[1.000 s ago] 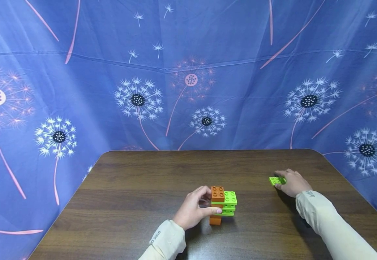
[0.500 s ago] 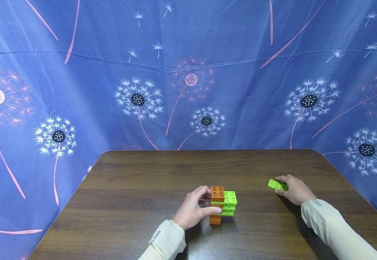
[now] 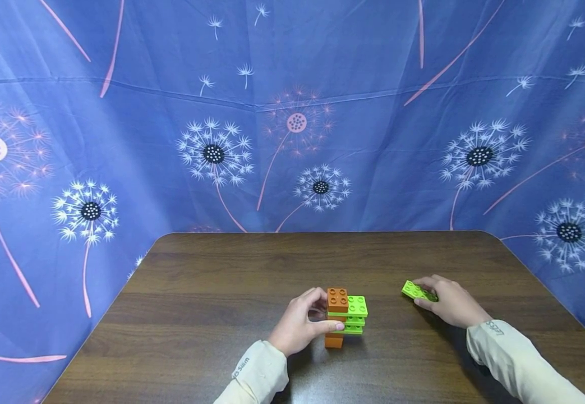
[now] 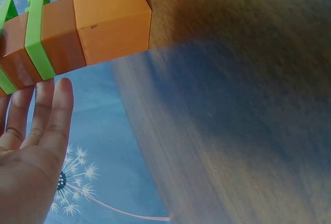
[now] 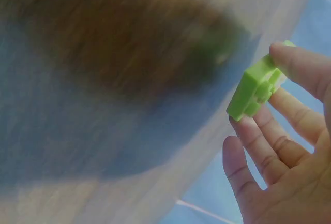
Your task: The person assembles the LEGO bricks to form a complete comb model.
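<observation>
Near the middle of the table stands a tower of toy building bricks [image 3: 337, 303], orange blocks stacked with thin lime-green plates that stick out to the right. My left hand [image 3: 302, 322] grips it from the left, thumb across the front. In the left wrist view the fingers [image 4: 57, 113] lie along the tower's side, and its orange bottom block [image 4: 114, 25] shows large. To the right, my right hand [image 3: 451, 301] pinches a loose lime-green plate brick [image 3: 412, 289] between thumb and fingers. The right wrist view shows this green plate [image 5: 247, 92] apart from the tabletop, studs facing the palm.
A brown wood-grain table [image 3: 221, 269] lies under both hands, its far edge meeting a blue curtain [image 3: 373, 140] printed with dandelions. The tower stands to the left of the right hand.
My right hand has drawn the green plate leftward and a little nearer, off the spot where it lay, and the plate has turned slightly. The left hand and tower stay put.
</observation>
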`<state>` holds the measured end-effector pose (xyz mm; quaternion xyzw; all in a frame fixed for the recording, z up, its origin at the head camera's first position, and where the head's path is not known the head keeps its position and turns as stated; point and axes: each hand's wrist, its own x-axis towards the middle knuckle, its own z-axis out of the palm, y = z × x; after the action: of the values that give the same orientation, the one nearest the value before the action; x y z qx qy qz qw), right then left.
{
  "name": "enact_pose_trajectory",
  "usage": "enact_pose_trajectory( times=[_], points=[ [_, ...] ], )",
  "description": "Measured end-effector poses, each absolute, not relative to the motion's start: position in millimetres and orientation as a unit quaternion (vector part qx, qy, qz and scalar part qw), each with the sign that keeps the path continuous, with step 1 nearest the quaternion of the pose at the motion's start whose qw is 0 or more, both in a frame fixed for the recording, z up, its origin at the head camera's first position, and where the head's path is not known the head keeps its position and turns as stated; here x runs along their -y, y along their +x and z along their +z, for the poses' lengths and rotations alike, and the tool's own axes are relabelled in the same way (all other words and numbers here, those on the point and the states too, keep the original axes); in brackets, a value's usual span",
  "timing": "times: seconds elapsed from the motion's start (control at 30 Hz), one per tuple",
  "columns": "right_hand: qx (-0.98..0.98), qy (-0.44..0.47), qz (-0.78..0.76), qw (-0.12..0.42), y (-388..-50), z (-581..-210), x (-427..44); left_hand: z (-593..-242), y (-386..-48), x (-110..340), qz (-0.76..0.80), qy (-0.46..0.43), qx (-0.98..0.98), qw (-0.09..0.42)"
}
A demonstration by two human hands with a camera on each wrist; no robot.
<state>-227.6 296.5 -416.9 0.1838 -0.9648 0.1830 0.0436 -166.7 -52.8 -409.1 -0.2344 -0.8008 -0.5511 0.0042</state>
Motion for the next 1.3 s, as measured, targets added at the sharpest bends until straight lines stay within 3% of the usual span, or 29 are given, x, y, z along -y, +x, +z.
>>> enact_pose_trajectory(
  times=[0.5,1.3],
  points=[
    [0.939,0.24,0.219,0.115,-204,-386,-266,-409,-167,52,-0.549,-0.236,0.802,0.005],
    [0.893,0.37,0.209,0.147,-177,-330,-224,-408,-167,53,-0.549,-0.234,0.802,-0.002]
  ],
)
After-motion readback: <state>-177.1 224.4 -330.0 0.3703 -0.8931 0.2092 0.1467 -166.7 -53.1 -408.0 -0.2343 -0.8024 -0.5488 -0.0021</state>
